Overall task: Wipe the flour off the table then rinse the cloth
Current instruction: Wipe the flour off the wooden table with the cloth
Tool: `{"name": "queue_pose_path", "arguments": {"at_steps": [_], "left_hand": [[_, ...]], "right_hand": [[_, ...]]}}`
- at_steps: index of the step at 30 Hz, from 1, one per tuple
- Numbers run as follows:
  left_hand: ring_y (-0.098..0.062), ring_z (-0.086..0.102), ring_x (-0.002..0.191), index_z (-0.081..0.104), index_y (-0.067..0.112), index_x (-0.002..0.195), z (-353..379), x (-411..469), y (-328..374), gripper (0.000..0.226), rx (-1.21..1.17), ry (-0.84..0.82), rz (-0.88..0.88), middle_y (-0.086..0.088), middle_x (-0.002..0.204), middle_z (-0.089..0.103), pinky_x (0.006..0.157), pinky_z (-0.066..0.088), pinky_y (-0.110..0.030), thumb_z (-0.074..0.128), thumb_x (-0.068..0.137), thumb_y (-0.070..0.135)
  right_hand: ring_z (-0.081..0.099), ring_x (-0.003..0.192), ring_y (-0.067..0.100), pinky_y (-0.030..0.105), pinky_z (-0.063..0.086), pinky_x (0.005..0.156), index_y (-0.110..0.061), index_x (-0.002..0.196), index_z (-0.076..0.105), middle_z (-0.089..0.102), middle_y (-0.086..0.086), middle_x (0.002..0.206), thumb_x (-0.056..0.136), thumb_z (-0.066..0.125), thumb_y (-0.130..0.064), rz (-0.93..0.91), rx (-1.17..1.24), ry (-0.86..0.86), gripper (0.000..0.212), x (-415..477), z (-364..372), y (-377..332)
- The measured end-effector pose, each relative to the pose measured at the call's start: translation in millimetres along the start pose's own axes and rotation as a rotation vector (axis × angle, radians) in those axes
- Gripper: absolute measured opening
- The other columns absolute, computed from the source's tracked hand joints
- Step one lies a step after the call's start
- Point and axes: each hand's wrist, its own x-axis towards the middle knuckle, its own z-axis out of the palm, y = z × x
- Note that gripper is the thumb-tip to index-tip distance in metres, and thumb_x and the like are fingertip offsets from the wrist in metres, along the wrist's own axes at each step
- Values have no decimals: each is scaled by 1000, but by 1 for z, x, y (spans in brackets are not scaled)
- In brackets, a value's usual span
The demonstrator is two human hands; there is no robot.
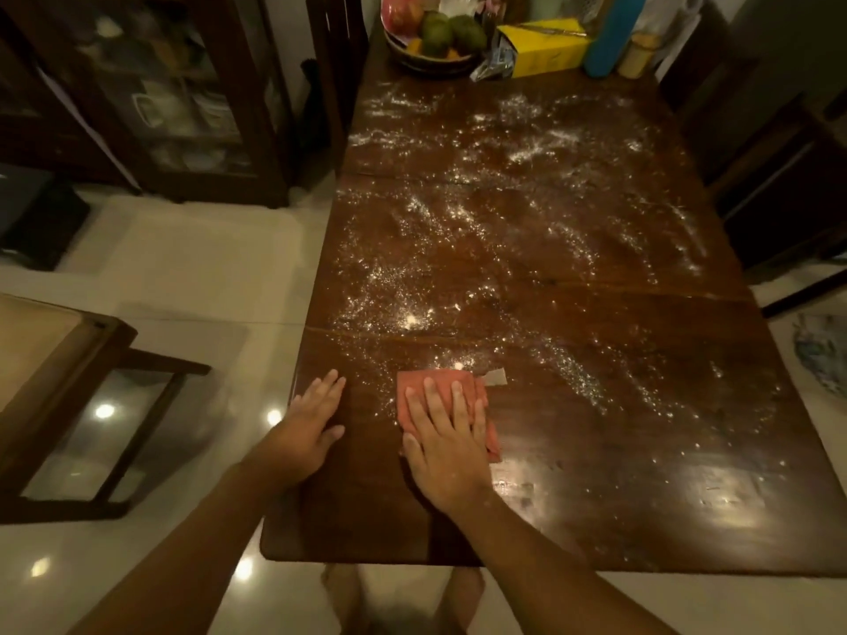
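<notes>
The right hand [447, 444] lies flat, fingers spread, pressing the cloth [415, 396] onto the table [641, 520]; nothing is gripped, only pinned under the palm. The left hand [311, 421] rests open and empty at the table's left edge, just beside the cloth, seemingly as a brace.

Nearly all the flour [481, 231] lies ahead of both hands and out to the right of the right hand, streaked along the table's long axis, which runs straight away from the person. The nearest patch touches the cloth's far edge. So the coming stroke probably goes forward and rightward, and the right hand is the one placed for it (the wiping looks barely begun, rinsing well off).

Beyond the flour, far from either hand, a bowl [431, 61] holds green and orange fruit, next to a yellow box [545, 48] with unclear contents.
</notes>
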Motion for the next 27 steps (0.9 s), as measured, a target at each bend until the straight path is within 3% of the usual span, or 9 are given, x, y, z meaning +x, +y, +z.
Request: {"name": "queue_pose_path", "arguments": {"at_steps": [4,8,10,14,16,19,21,23,27], "left_hand": [[-6,-2,147,6,26,155,-4,3,-14,67,-93,43,72,17,156,-1,117,0,-24,45,102,13],[-3,-4,144,6,25,155,-5,5,-14,65,-110,49,83,17,155,-1,116,-2,-21,38,102,6],[-3,-8,143,2,24,155,-2,7,-15,64,-56,52,94,15,155,-6,116,-5,-23,34,102,7],[-4,-13,143,-5,24,154,2,10,-18,63,6,41,102,16,153,-16,113,-10,-23,29,103,9],[-4,-16,141,-8,24,154,2,10,-17,63,28,41,104,16,152,-19,113,-10,-24,28,104,9],[-4,-17,141,-9,23,154,1,10,-17,63,28,18,108,14,153,-19,114,-10,-25,28,105,10],[-5,-16,142,-9,24,154,1,10,-17,64,16,12,111,14,154,-19,115,-9,-26,29,104,10],[-5,-15,143,-10,25,153,1,9,-16,66,9,22,107,15,153,-18,116,-8,-27,30,103,8],[-9,-15,145,-11,25,154,2,10,-15,69,54,37,88,13,153,-21,117,-6,-30,30,102,4]], "right_hand": [[4,154,33,57,-3,118,-35,159,14,12,-4,167,103,30,-47,-301,-76,-51,60,-20,8,-23],[4,155,25,53,-1,120,-42,157,14,14,-9,167,103,32,-52,-477,-172,-61,58,-49,7,12],[7,155,22,52,2,121,-45,156,16,17,-13,166,101,35,-53,-417,-196,-46,59,-41,1,21],[0,155,23,53,-3,121,-43,157,11,5,-13,166,102,27,-51,-37,-58,10,58,7,-1,-12],[-1,155,27,59,-2,120,-38,158,14,7,-8,167,101,29,-50,64,-14,24,60,28,4,-37],[-2,154,30,61,0,120,-36,158,18,16,-5,167,101,32,-49,-115,-75,15,60,25,11,-47],[0,155,27,58,-2,121,-39,158,17,17,-6,166,101,33,-50,-308,-140,-32,59,6,9,-29],[4,155,24,55,1,121,-44,157,16,18,-10,166,100,37,-51,-384,-195,-70,61,-11,5,-3],[-11,154,17,52,-7,122,-52,154,1,-4,-19,165,101,22,-53,-55,-121,-61,57,-11,-10,32]]}}
